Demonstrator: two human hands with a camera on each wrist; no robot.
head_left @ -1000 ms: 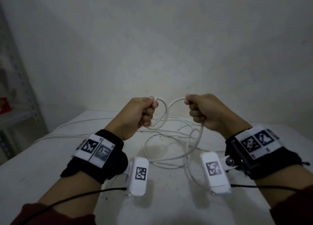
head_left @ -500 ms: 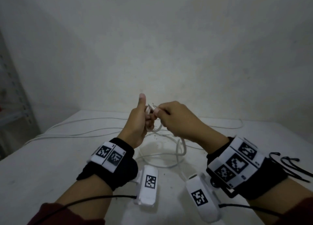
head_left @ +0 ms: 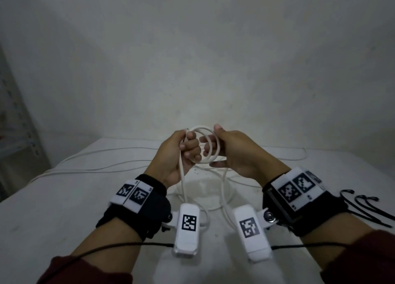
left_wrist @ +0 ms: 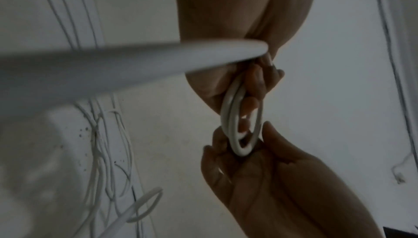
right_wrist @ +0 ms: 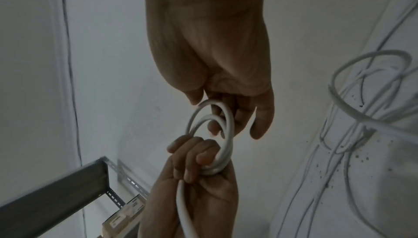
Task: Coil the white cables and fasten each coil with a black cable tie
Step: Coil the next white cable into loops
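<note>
A small coil of white cable (head_left: pixel 210 149) is held up above the table between both hands. My left hand (head_left: pixel 186 151) grips the coil's left side with curled fingers; the cable's loose length (head_left: pixel 182 183) hangs from that fist to the table. My right hand (head_left: pixel 215 147) pinches the coil's right side, thumb on top and fingers behind. The left wrist view shows the coil (left_wrist: pixel 235 134) edge-on between the two hands. In the right wrist view the left fingers (right_wrist: pixel 199 159) wrap the coil (right_wrist: pixel 226 134). Black cable ties (head_left: pixel 363 206) lie on the table at the right.
More white cables (head_left: pixel 106 166) trail loose across the white table (head_left: pixel 64 209), some tangled under my hands (head_left: pixel 215 206). A metal shelf rack (head_left: pixel 17 134) stands at the far left. A bare wall rises just behind the table.
A second ago my hands were apart with one loop between them. They came together, and now a small coil of a few turns sits between them.
</note>
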